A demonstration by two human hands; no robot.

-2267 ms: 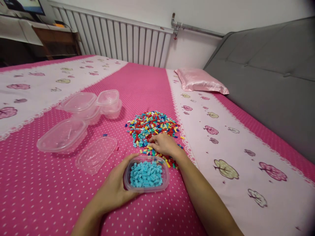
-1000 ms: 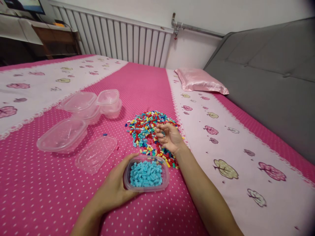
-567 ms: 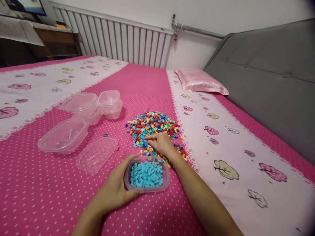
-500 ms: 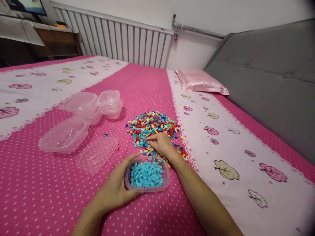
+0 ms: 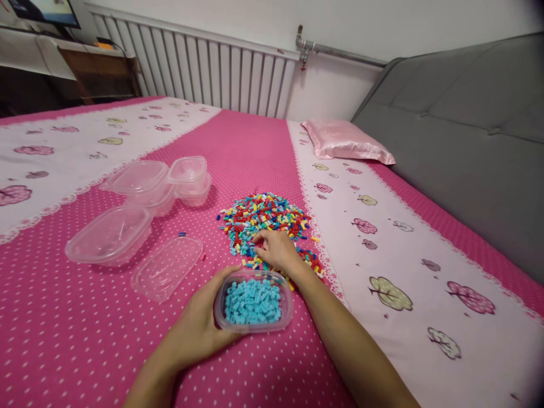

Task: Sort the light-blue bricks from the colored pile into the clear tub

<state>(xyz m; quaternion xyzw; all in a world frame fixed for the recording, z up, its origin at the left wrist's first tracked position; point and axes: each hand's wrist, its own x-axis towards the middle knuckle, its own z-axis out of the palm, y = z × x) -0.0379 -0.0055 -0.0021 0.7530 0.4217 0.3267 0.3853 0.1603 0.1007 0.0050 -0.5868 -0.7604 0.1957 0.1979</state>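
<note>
My left hand (image 5: 204, 317) grips the left side of a clear plastic container (image 5: 287, 317), thumb near its front edge. Light-blue toy bricks (image 5: 253, 301) cover the container's bottom. Just beyond it lies a heap of small mixed-colour bricks (image 5: 267, 212), with red, yellow, blue, green and white among them. Over the near part of this heap is my right hand (image 5: 276, 249), its fingers curled and drawn together at the tips. Whether a brick sits between those fingertips is too small to make out.
To the left stand several clear lidded containers (image 5: 108, 235), some stacked. A loose clear lid (image 5: 168, 266) lies nearer, with a dark-blue brick (image 5: 182, 234) beside it. A pink pillow (image 5: 346, 141) rests against the grey headboard (image 5: 459, 102). Behind the bed is a white radiator (image 5: 204, 62).
My right hand has shifted very slightly toward the right over the heap, and its fingers have curled in more. My left hand and the container stay in place.
</note>
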